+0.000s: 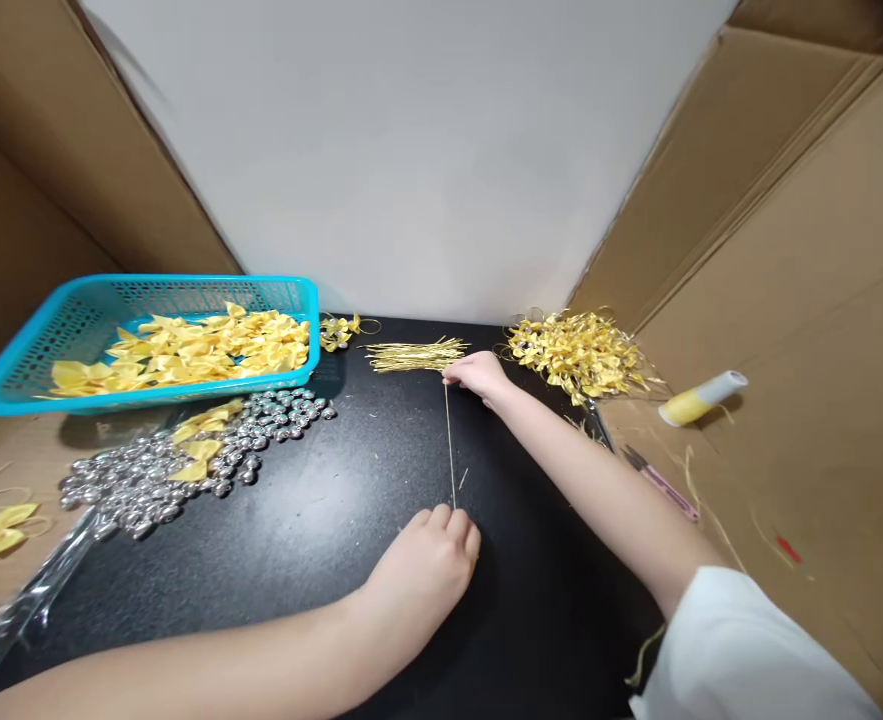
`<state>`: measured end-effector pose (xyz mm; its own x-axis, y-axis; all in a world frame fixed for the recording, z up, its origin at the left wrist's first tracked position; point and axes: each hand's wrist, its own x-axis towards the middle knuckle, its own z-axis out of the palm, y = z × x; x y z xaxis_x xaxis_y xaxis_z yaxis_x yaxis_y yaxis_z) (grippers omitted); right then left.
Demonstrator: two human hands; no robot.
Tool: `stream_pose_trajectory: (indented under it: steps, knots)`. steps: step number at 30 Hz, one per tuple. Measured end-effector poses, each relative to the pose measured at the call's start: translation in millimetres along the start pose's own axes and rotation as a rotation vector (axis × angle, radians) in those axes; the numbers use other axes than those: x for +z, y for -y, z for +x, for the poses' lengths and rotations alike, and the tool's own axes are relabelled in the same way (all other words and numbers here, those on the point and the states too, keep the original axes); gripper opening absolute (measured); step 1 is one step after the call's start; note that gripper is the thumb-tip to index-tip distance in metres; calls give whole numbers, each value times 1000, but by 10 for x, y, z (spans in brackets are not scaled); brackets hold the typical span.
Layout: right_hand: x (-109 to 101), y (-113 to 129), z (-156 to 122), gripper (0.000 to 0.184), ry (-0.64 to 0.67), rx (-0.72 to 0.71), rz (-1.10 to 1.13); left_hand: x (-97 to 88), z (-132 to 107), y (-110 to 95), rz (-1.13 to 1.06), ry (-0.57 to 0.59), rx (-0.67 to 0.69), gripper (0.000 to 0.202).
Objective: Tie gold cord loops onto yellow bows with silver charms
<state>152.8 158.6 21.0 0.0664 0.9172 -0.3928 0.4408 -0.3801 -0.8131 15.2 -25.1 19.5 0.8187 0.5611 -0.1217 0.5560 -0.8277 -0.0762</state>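
Note:
A single thin gold cord (450, 440) runs taut between my two hands above the black table. My left hand (433, 555) is closed on its near end, knuckles up, fingertips hidden underneath. At the far end, my right hand (482, 376) pinches the cord between thumb and fingers, beside a flat bundle of gold cords (411, 355). Right of that hand lies a heap of yellow bows with gold loops (576, 355). Silver beads (141, 480) are spread at the left, with a few yellow ribbon bows (199, 460) on top of them.
A blue plastic basket (6, 385) full of yellow bows stands at the back left. Cardboard walls (801, 250) rise on both sides, with a white wall behind. On the right lie a pink-handled cutter (662, 485) and a yellow-and-white roll (703, 397).

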Motion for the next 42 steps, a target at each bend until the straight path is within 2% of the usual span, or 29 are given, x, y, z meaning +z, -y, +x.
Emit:
stream_pose_trajectory:
  steps: [9, 15, 20, 23, 26, 28, 30, 32, 34, 38, 42]
  knots:
    - [73, -11, 48, 34, -41, 9, -341, -51, -18, -96, 6, 17, -32, 17]
    - [115, 22, -24, 21, -135, -104, -461, -29, -11, -126, -97, 54, -65, 10]
    - [40, -3, -36, 15, -243, -217, -608, -275, -47, -64, -268, 123, -102, 36]
    - [9, 5, -25, 18, -223, -262, -732, -456, -61, 78, -368, 162, -80, 45]
    - [19, 34, -13, 29, -191, -312, -861, -511, 3, 356, -394, 81, -107, 42]
    - [35, 52, -18, 34, -180, -356, -939, -455, 97, 610, -362, -31, -173, 31]
    - [38, 67, -43, 36, -185, -404, -1007, -355, 205, 882, -240, -160, -289, 23]
    - [18, 80, -91, 32, -199, -456, -1063, -253, 299, 1128, -107, -245, -422, 25]
    - [-28, 92, -161, 25, -212, -510, -1109, -186, 364, 1308, -56, -284, -492, 34]
    - [-159, 102, -336, 27, -222, -606, -1185, -181, 427, 1447, 1, -316, -561, 39]
    - [-284, 64, -494, 27, -221, -645, -1239, -239, 461, 1423, -9, -290, -525, 24]
